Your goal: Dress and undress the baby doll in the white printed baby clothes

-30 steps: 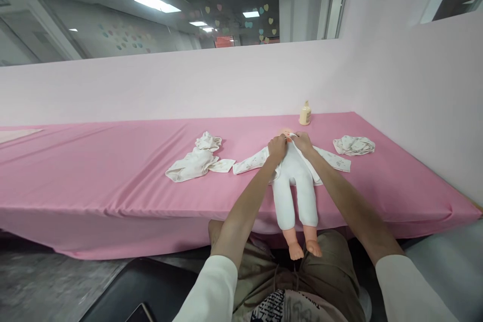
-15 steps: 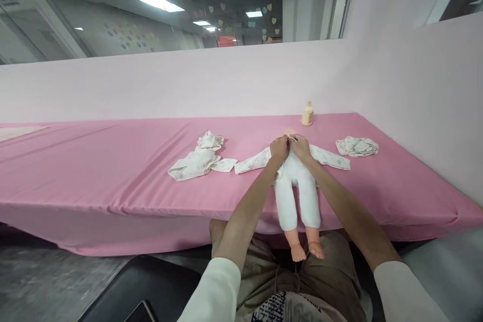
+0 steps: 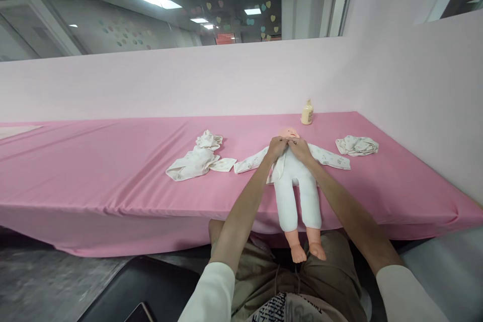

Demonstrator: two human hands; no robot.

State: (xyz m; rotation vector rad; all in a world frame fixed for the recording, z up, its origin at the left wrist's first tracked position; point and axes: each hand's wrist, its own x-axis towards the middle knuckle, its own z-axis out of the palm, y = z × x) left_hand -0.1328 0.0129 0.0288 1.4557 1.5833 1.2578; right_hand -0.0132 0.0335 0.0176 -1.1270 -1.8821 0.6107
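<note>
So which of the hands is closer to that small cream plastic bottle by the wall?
Right. The right hand rests on the white-clothed baby doll, in front of the cream bottle; the left hand sits beside it, farther left.

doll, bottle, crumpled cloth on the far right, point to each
doll (image 3: 296, 177): head view, on its white-clad belly
bottle (image 3: 307, 113): head view, middle of its cream body
crumpled cloth (image 3: 356, 146): head view, centre of the heap
</note>
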